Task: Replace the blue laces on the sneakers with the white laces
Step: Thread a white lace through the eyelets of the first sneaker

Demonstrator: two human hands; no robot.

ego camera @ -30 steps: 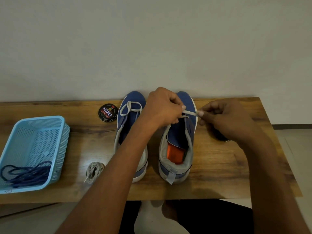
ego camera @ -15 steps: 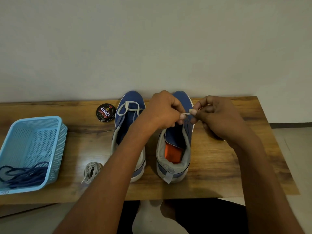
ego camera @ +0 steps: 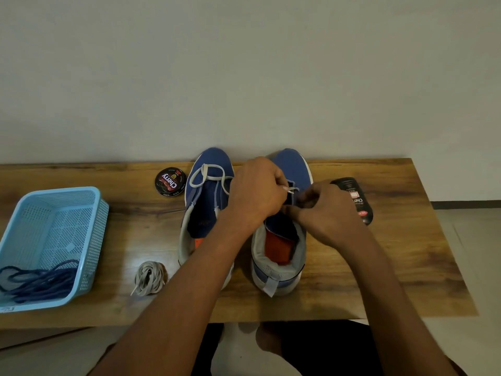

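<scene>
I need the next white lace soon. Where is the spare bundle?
In the head view, the spare white lace bundle lies on the table, left of the left sneaker and right of the blue basket.

Bare table (ego camera: 393, 267) right of the sneakers (ego camera: 276, 253), beyond the bottle (ego camera: 355, 199)

One head-worn wide-angle view looks forward and down from above the person's forearms, close over the wooden surface (ego camera: 379, 267), facing the pale wall (ego camera: 244, 63) that fills the upper half.
</scene>
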